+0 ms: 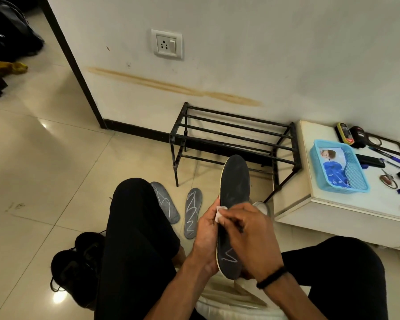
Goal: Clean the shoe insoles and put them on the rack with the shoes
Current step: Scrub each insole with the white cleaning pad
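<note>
On the side table [328, 204], a blue basket [353, 183] holds a printed packet [333, 166].

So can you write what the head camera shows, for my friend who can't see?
A seated person's left hand holds a dark insole while the right hand rubs it with a white wipe. Two chalk-marked insoles lie on the floor before an empty black rack.

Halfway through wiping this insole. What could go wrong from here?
1. The white wipe is small and barely shows under the right hand; it may slip out or miss the chalk zigzag near the heel of the held insole.
2. The two marked insoles lie on the floor beside the left knee; a shifting leg might scuff them.
3. The rack has only thin bars, so a flat insole may drop through.
</note>
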{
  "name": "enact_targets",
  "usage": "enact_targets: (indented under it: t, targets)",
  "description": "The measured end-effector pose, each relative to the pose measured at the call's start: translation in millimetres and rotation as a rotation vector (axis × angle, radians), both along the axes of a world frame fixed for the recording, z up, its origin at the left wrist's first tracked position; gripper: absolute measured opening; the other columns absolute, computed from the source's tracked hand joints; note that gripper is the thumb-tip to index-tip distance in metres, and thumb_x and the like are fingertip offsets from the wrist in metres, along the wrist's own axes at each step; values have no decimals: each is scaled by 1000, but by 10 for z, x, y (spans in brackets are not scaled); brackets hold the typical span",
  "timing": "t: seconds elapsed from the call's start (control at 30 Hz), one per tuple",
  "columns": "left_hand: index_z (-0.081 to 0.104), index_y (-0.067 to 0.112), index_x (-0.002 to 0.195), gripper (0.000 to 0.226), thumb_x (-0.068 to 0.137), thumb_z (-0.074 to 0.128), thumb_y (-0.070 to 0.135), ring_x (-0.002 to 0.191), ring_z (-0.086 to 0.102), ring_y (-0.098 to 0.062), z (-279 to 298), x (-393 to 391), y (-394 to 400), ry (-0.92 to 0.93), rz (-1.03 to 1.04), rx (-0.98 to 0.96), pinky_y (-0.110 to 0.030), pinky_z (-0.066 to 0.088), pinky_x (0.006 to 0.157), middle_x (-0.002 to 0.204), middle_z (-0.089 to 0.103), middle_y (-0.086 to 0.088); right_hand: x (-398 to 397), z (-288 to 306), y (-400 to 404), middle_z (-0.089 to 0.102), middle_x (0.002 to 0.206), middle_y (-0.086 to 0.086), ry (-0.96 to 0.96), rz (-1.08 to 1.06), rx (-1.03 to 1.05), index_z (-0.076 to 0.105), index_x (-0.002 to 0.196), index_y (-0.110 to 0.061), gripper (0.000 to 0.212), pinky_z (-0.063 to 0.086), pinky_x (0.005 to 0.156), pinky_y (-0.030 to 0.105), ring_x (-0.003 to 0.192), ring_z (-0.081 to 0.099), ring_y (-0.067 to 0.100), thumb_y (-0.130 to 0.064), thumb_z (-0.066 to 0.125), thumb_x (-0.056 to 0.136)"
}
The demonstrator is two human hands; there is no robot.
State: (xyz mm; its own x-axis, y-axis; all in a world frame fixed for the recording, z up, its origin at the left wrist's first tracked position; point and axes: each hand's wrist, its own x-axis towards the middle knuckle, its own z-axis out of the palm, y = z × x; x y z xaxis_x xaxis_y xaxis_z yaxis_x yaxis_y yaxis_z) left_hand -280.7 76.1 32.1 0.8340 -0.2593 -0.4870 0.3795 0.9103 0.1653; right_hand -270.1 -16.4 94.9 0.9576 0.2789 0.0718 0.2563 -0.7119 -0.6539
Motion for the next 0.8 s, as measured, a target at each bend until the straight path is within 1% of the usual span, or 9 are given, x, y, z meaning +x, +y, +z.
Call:
enact_targets:
  t: [0.07, 0.2, 0.27, 0.37, 0.43, 0.53, 0.6, 0.7, 0.8]
  targets:
    - [73, 1, 115, 46, 101, 50, 38, 106, 70, -30, 24, -11, -27, 0, 48, 36, -41, 50, 103, 113, 70, -22, 195, -5, 43, 64, 93, -13, -29, -10, -29, 78, 99, -24, 11, 46, 76, 5, 80, 60, -2, -23, 74, 89]
    - [78, 10, 115, 46, 107, 42, 37, 112, 70, -30, 84, 19, -46, -24, 60, 146, -42, 52, 99, 126, 69, -20, 495, 1, 127, 63, 97, -10, -47, -46, 5, 76, 103, -20, 12, 54, 83, 19, 86, 60, 2, -22, 71, 91]
    - [78, 11, 115, 46, 107, 41, 38, 110, 71, -30, 94, 38, -34, -40, 47, 159, -41, 55, 97, 126, 70, -19, 552, 6, 154, 63, 98, -10, -36, -55, 8, 75, 103, -20, 13, 53, 84, 19, 87, 60, 2, -22, 71, 91]
    - [69, 5, 126, 48, 106, 42, 38, 122, 65, -32, 93, 27, 14, -39, 45, 188, -43, 48, 108, 130, 67, -22, 415, -3, 157, 63, 99, -12, -13, -29, 0, 75, 103, -22, 14, 49, 81, 10, 87, 60, -1, -25, 72, 90]
    - [64, 0, 132, 54, 105, 44, 42, 128, 61, -34, 102, 17, 58, -30, 16, 186, -44, 41, 115, 132, 65, -24, 248, -30, 114, 65, 95, -13, 17, -21, 17, 76, 101, -24, 13, 52, 80, 11, 83, 62, -2, -26, 75, 88]
    - [64, -1, 133, 64, 101, 47, 52, 124, 62, -33, 145, 15, 108, -38, -52, 122, -44, 43, 115, 134, 63, -21, 1, -43, -26, 68, 90, -16, 119, 32, 83, 79, 95, -27, 10, 54, 79, 17, 84, 66, 1, -25, 78, 85]
    - [62, 0, 136, 67, 100, 50, 55, 114, 64, -27, 145, 31, 121, -36, -71, 111, -41, 46, 108, 129, 64, -16, -148, -16, -100, 69, 90, -16, 161, 86, 80, 80, 94, -27, 11, 51, 78, 13, 87, 65, 1, -22, 79, 84]
    - [63, 0, 135, 69, 99, 48, 58, 112, 67, -28, 119, 7, 63, -5, -72, 149, -41, 54, 102, 126, 67, -17, -137, -72, -156, 67, 94, -17, 121, 79, 4, 79, 92, -29, 10, 50, 79, 12, 87, 62, 0, -23, 79, 84]
    - [67, 5, 130, 58, 104, 42, 51, 115, 68, -34, 128, -36, -13, 8, -33, 307, -47, 51, 105, 124, 70, -21, 169, -190, -181, 62, 95, -16, 11, -15, -189, 74, 93, -33, 8, 54, 79, 24, 88, 56, 2, -38, 73, 88]
